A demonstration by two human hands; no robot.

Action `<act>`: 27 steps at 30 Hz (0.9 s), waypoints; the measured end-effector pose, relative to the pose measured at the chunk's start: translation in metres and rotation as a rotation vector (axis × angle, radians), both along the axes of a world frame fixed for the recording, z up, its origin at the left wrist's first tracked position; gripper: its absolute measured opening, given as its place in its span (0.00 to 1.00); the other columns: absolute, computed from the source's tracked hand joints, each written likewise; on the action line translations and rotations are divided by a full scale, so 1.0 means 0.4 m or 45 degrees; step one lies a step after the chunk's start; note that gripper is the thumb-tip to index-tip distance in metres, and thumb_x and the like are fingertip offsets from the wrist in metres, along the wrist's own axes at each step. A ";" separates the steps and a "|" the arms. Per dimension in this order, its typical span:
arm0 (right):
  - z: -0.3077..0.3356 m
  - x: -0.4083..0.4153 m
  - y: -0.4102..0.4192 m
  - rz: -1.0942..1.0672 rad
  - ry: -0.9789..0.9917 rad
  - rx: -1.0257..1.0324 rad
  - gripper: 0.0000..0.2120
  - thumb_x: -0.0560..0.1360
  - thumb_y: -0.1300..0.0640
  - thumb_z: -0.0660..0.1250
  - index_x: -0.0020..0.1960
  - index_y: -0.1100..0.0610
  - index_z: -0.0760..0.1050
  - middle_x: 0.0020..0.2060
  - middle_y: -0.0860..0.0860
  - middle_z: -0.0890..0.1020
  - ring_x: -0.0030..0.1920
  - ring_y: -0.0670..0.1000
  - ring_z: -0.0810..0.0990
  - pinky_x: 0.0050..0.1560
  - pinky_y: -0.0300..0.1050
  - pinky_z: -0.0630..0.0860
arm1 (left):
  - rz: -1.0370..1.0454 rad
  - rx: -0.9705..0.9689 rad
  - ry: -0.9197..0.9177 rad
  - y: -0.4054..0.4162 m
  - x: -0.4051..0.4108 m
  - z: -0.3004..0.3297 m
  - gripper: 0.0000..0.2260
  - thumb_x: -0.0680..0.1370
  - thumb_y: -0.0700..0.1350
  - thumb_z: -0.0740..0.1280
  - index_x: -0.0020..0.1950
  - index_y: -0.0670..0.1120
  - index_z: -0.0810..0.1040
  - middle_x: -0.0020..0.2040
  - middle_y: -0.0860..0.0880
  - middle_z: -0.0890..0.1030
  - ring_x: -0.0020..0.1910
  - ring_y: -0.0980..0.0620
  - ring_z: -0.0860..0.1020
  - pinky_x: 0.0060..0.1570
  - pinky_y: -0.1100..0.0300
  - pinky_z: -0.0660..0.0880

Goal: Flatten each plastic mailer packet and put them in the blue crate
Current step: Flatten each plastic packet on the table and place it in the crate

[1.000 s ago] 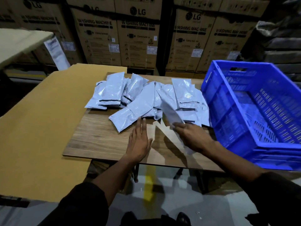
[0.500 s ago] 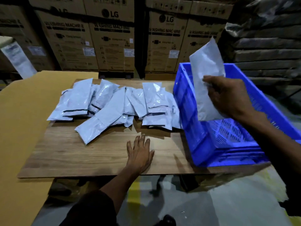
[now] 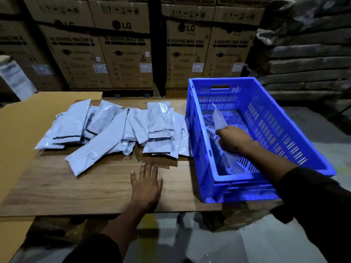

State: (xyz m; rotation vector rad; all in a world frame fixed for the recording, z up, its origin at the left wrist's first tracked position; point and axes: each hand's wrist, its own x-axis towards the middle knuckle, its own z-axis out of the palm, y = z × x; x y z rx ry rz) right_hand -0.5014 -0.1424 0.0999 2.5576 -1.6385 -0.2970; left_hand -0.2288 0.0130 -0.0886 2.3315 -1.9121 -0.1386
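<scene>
Several pale grey plastic mailer packets (image 3: 114, 128) lie overlapping in a loose pile across the back of the wooden board (image 3: 76, 188). The blue crate (image 3: 275, 118) stands at the board's right end. My right hand (image 3: 234, 138) is down inside the crate and grips one flat mailer packet (image 3: 219, 118), which stands on edge above the crate floor. My left hand (image 3: 146, 186) rests flat on the board in front of the pile, fingers straight and spread, holding nothing.
A sheet of brown cardboard (image 3: 20, 128) lies under and left of the board. Stacked washing machine cartons (image 3: 125, 54) form a wall behind. Dark wrapped stacks (image 3: 307, 50) rise at the right. The board's front edge overhangs the floor.
My right hand has carried the mailer packet from the board, up over the crate's rim and down into the crate. My left hand has stayed flat on the board.
</scene>
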 end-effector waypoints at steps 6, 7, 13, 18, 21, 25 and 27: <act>-0.096 0.038 -0.038 0.156 -0.063 0.105 0.16 0.73 0.58 0.65 0.61 0.56 0.74 0.54 0.62 0.81 0.54 0.64 0.81 0.50 0.55 0.79 | 0.020 0.065 -0.022 0.007 -0.012 0.004 0.32 0.79 0.60 0.42 0.78 0.47 0.66 0.80 0.46 0.63 0.79 0.43 0.59 0.69 0.29 0.58; -0.105 0.041 -0.044 0.171 -0.078 0.124 0.16 0.73 0.58 0.66 0.61 0.57 0.74 0.54 0.62 0.81 0.55 0.64 0.81 0.51 0.55 0.79 | 0.022 0.059 -0.016 0.008 -0.012 0.004 0.33 0.79 0.60 0.42 0.78 0.47 0.65 0.80 0.46 0.62 0.79 0.43 0.58 0.69 0.29 0.57; -0.136 0.051 -0.077 0.216 -0.182 0.218 0.16 0.72 0.56 0.67 0.59 0.57 0.74 0.57 0.60 0.79 0.57 0.64 0.80 0.53 0.55 0.78 | 0.038 0.110 -0.020 0.006 -0.018 0.005 0.34 0.78 0.60 0.39 0.80 0.48 0.62 0.82 0.48 0.58 0.80 0.44 0.55 0.70 0.30 0.57; -0.144 0.054 -0.099 0.247 -0.193 0.184 0.32 0.72 0.59 0.70 0.73 0.58 0.63 0.68 0.59 0.68 0.59 0.66 0.78 0.55 0.57 0.77 | 0.055 0.120 -0.007 0.007 -0.017 -0.001 0.36 0.77 0.61 0.37 0.81 0.49 0.59 0.83 0.49 0.54 0.81 0.45 0.52 0.71 0.30 0.55; -0.144 0.049 -0.104 0.185 -0.370 0.208 0.42 0.75 0.58 0.68 0.80 0.59 0.46 0.79 0.62 0.52 0.68 0.70 0.71 0.64 0.62 0.72 | 0.055 0.152 -0.006 0.006 -0.017 -0.002 0.38 0.75 0.61 0.33 0.82 0.50 0.54 0.83 0.50 0.49 0.81 0.47 0.47 0.72 0.32 0.51; -0.107 0.059 -0.082 -0.020 -0.714 0.178 0.22 0.79 0.63 0.61 0.69 0.71 0.61 0.65 0.72 0.71 0.62 0.70 0.73 0.53 0.54 0.70 | 0.047 0.168 0.013 0.007 -0.019 0.006 0.39 0.73 0.61 0.30 0.83 0.50 0.49 0.83 0.51 0.43 0.81 0.48 0.42 0.73 0.33 0.48; -0.101 0.057 -0.082 -0.075 -0.689 0.234 0.14 0.77 0.65 0.61 0.62 0.68 0.71 0.57 0.68 0.79 0.58 0.68 0.77 0.49 0.53 0.69 | 0.046 0.161 0.025 0.009 -0.019 0.008 0.39 0.73 0.61 0.30 0.83 0.50 0.49 0.83 0.51 0.44 0.81 0.48 0.42 0.73 0.33 0.47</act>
